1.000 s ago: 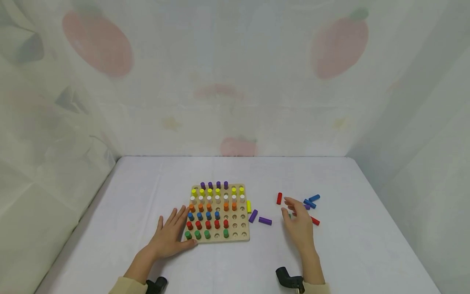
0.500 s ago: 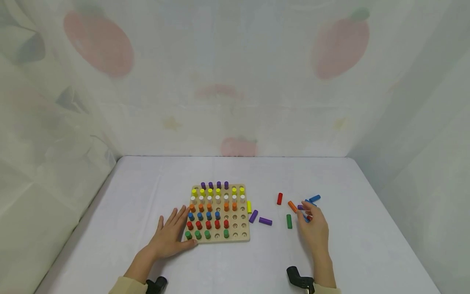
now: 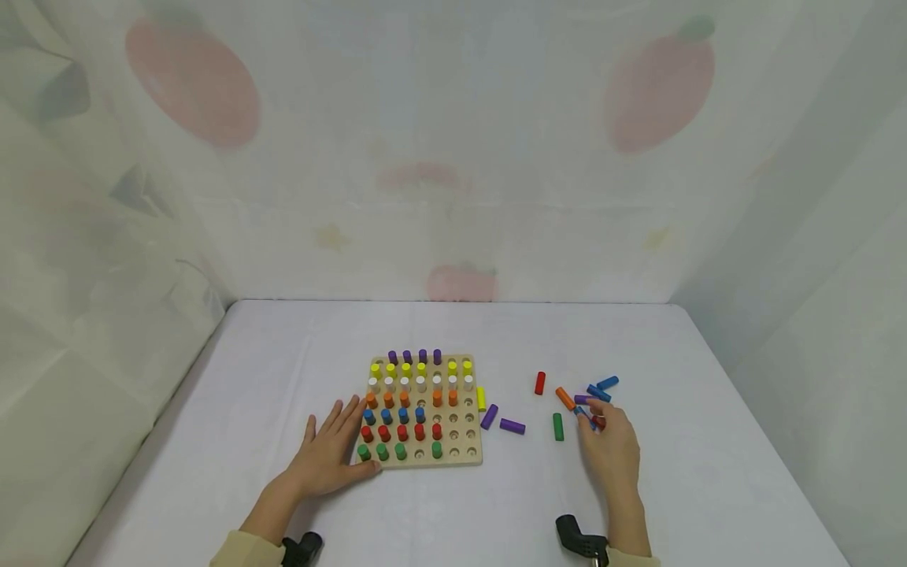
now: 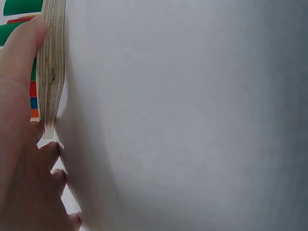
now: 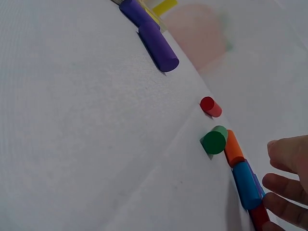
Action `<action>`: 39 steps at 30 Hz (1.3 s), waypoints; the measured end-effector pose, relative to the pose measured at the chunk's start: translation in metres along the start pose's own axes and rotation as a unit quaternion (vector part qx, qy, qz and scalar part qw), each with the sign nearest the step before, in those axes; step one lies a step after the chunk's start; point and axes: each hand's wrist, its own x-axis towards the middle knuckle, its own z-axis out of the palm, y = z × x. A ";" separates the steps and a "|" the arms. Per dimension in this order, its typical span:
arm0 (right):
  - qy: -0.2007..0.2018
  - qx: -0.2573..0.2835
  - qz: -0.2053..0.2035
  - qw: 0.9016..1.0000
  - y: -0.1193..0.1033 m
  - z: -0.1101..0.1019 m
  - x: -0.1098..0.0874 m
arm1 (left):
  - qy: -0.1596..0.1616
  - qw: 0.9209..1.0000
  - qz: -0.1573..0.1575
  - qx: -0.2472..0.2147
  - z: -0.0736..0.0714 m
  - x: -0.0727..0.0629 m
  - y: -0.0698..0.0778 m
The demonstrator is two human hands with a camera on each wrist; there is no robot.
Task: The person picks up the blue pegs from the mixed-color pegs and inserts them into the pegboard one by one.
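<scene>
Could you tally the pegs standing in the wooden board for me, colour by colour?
Purple pegs: 4
Yellow pegs: 6
White pegs: 7
Orange pegs: 5
Blue pegs: 4
Red pegs: 5
Green pegs: 4
Total: 35
</scene>
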 end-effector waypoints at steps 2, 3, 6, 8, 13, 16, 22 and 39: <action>-0.001 -0.007 -0.002 1.000 0.000 0.000 0.000 | 0.000 1.000 0.000 0.000 0.000 0.000 0.000; -0.003 -0.010 -0.003 1.000 0.000 0.000 0.000 | 0.000 1.000 0.000 0.000 0.000 0.000 0.000; -0.014 -0.015 -0.001 1.000 0.001 0.001 0.000 | 0.001 1.000 0.001 -0.001 0.000 0.000 0.000; -0.022 -0.018 0.001 1.000 0.002 0.001 -0.001 | 0.001 1.000 0.002 -0.001 0.000 0.000 0.000; -0.036 -0.024 0.001 0.999 0.004 0.002 0.001 | 0.003 1.000 0.003 0.002 0.000 0.000 0.000; -0.038 -0.037 -0.007 0.999 0.005 0.003 0.004 | 0.003 1.000 0.003 0.002 0.000 0.000 0.000; -0.040 -0.064 -0.020 0.997 0.004 0.005 0.009 | 0.002 1.000 0.003 0.001 -0.001 0.000 0.001; -0.041 -0.070 -0.014 0.997 0.006 0.010 0.012 | 0.001 1.000 0.003 -0.002 0.000 -0.001 0.001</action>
